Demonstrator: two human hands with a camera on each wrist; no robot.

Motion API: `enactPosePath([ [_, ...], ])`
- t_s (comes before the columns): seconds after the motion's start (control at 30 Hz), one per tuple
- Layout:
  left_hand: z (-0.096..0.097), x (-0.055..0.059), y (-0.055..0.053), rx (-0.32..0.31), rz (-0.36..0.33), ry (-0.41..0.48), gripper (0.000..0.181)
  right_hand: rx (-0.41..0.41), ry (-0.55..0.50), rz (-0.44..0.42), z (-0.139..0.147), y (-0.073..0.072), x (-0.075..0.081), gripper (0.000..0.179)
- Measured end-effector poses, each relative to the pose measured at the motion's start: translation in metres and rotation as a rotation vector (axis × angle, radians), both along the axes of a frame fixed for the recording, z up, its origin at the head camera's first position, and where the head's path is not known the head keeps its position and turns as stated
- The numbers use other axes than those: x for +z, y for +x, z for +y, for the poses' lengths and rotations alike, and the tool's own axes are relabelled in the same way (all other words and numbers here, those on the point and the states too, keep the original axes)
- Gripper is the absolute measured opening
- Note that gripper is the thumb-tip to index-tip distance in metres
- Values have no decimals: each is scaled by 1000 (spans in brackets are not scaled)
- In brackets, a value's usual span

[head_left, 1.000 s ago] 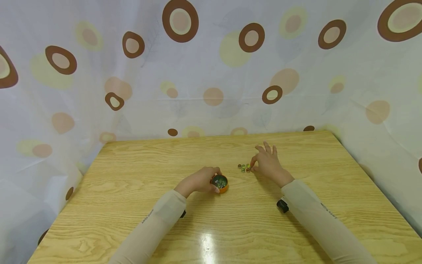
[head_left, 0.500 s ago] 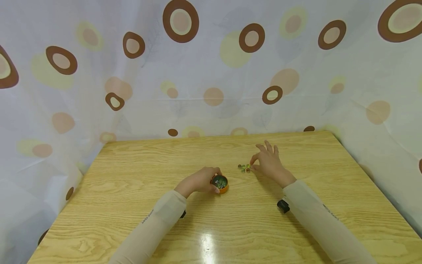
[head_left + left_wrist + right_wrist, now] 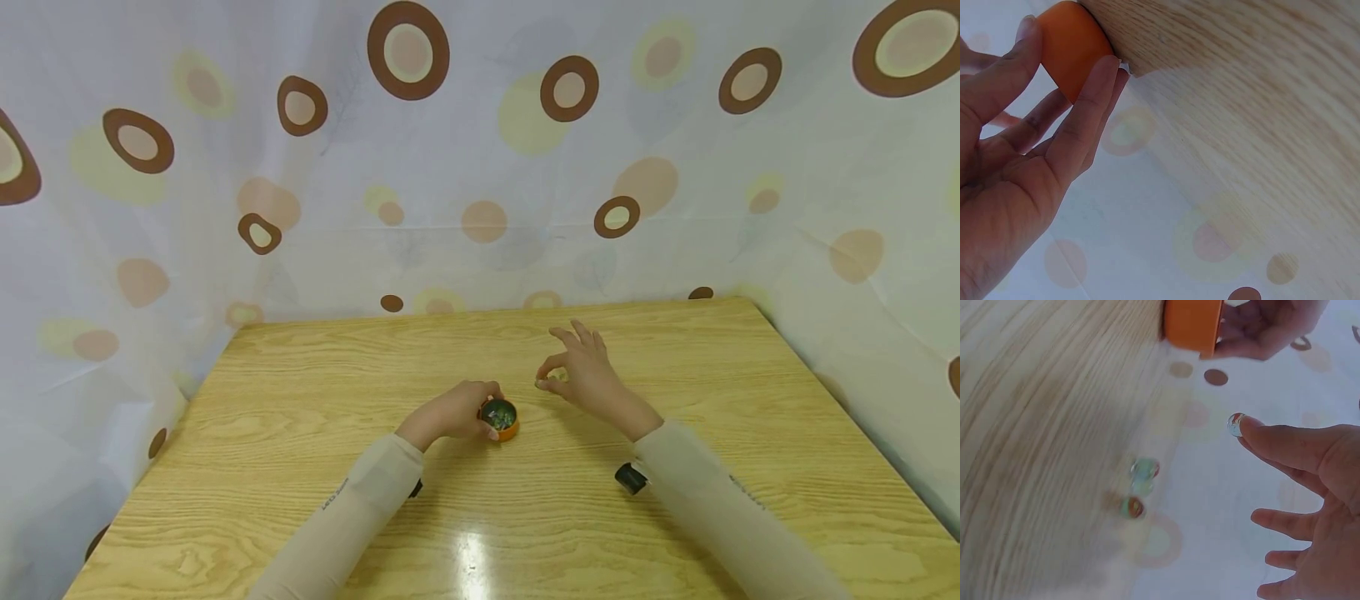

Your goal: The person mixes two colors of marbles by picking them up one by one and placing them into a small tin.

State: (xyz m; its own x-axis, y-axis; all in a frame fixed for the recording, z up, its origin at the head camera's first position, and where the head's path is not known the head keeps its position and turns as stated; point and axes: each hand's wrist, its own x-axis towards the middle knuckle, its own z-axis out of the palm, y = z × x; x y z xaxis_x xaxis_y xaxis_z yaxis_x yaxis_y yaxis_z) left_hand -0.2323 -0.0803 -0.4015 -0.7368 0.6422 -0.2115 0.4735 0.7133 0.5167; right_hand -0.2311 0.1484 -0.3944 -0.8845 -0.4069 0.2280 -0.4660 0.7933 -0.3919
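My left hand (image 3: 452,408) grips a small round orange bowl (image 3: 512,432) with a dark inside, thumb and fingers on either side of its wall. Several shiny marbles (image 3: 499,417) lie in it. In the left wrist view the orange wall (image 3: 1075,47) sits between thumb and fingers. My right hand (image 3: 592,383) is up and to the right of the bowl. Between thumb and index finger it pinches a clear glass marble (image 3: 1235,424) with a coloured swirl, its other fingers spread. Below this hand, several loose marbles (image 3: 1145,469) rest on the table, mostly hidden in the head view.
A wooden table (image 3: 300,367) carries everything. Behind it and at both sides hangs a pale sheet (image 3: 450,167) with brown and yellow circles. A small black device (image 3: 631,478) is strapped at the right wrist.
My right hand has moved left from the right side of the loose marbles, toward the bowl, with a marble between its fingertips. The left hand and bowl have stayed in place.
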Motion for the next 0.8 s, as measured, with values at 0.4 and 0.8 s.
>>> enactPosePath([
  [0.4,-1,-2,-1,-30,16,19,45,105,-20,25,-29,16,-3,8],
  [0.8,-1,-3,-3,-36,-1,28,41,151,2,12,-42,21,-8,11],
])
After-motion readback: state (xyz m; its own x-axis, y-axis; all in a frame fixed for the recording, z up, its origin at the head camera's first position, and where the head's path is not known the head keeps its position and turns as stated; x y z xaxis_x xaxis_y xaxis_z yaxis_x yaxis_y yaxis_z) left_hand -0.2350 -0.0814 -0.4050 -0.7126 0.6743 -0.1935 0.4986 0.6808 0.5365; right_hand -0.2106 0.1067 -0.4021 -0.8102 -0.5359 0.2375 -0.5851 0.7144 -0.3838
